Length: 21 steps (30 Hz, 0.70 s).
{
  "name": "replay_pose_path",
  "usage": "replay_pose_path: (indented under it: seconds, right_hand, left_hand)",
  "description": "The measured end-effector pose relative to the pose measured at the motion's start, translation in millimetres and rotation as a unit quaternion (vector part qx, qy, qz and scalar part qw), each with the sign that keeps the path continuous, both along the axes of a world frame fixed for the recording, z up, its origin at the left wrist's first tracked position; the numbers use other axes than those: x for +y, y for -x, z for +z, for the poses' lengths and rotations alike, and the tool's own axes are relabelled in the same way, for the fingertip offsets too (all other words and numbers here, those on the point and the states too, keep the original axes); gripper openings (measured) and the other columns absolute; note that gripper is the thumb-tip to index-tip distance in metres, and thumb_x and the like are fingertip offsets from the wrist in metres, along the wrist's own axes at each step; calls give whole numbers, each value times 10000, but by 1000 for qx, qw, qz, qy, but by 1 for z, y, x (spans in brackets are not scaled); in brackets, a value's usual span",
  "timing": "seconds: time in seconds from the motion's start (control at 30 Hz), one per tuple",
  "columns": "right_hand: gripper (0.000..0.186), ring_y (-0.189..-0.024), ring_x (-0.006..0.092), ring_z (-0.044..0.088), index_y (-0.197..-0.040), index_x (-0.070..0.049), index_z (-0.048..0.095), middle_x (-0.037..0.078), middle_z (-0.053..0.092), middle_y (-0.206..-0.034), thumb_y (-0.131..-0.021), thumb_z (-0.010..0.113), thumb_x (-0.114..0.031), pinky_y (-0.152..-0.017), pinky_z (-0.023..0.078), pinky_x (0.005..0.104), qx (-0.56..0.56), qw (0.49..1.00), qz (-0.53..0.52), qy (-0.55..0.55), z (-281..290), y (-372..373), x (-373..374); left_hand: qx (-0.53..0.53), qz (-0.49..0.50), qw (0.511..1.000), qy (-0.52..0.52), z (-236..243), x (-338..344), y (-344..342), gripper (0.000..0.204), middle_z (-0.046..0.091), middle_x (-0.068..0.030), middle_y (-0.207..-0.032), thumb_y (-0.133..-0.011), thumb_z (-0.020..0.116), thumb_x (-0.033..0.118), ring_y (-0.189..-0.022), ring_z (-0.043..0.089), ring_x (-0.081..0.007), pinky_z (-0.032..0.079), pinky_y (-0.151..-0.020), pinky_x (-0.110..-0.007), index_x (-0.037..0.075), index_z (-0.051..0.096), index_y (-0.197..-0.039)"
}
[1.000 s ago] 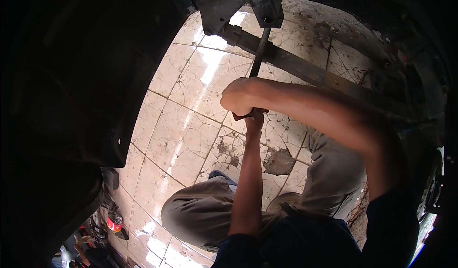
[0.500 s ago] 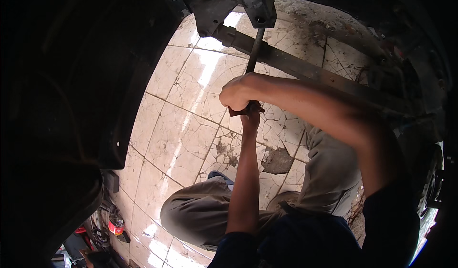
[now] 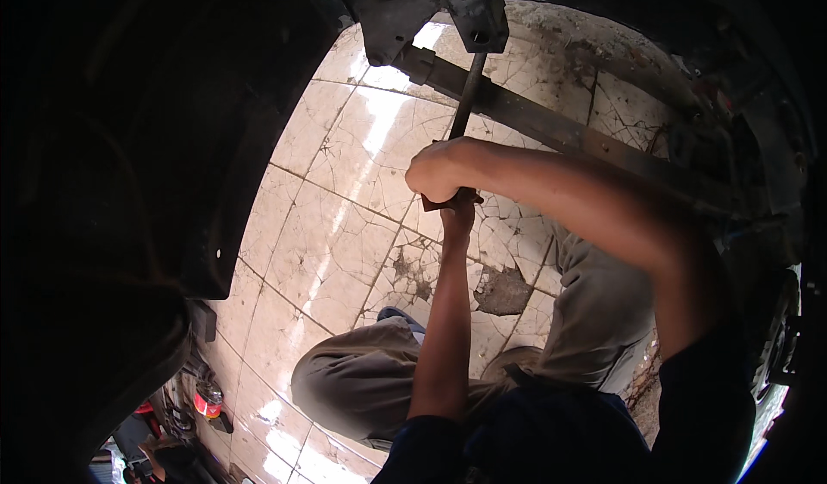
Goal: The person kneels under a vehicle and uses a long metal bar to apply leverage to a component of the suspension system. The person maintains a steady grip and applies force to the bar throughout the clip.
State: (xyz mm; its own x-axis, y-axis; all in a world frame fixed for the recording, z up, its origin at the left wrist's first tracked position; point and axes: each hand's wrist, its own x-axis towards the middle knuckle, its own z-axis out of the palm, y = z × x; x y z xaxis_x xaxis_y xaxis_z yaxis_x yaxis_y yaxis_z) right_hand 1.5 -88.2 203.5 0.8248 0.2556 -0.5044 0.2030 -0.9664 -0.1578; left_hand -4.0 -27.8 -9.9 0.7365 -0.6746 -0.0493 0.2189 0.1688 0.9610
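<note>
A dark metal rod (image 3: 468, 96) slopes down from a holed metal bracket (image 3: 475, 24) at the top of the view. My right hand (image 3: 433, 172) is closed in a fist round its lower part, with the forearm coming across from the right. Just below, my left hand (image 3: 459, 212) reaches up and grips the rod's lower end; most of its fingers are hidden behind my right hand. A rust-brown flat piece (image 3: 438, 203) juts out between the two hands, its full shape hidden.
A long metal bar (image 3: 551, 118) runs behind the rod toward the right. Dark bodywork (image 3: 112, 183) fills the left side. Below lies a cracked tile floor (image 3: 327, 200) with a broken patch (image 3: 502, 291). A bottle with a red label (image 3: 208, 400) stands at lower left, near several dark parts.
The bracket, rod and both hands appear slightly farther right in the view, as does the surrounding scene. Both hands keep the same hold on the rod.
</note>
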Motion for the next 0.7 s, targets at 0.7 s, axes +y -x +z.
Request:
replay_pose_path:
  seconds: [0.7]
  right_hand:
    - [225, -772, 310, 614, -823, -5, 654, 179, 634, -801, -638, 526, -6, -631, 479, 410, 14, 999, -2, 35, -8, 5, 0]
  left_hand:
    - [-36, 53, 997, -34, 36, -5, 19, 193, 579, -60, -858, -887, 520, 169, -707, 558, -122, 472, -633, -275, 1, 526, -982]
